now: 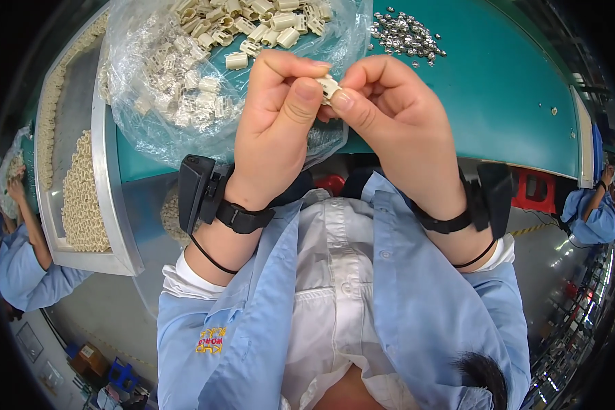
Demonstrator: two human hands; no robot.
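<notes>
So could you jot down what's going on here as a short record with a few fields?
Left hand: pinching a small cream plastic part with the right hand
Right hand: fingertips on the same part
Wrists: black strapped bands on both
Worktop: green table
Behind the hands: clear bag of cream parts
Far right: pile of small silver pieces
Left side: metal tray with rows of cream parts
Others: people in blue at both edges

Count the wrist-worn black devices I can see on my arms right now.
2: one black device strapped on the left hand's wrist, one black device on the right hand's wrist. None seem hidden.
</notes>
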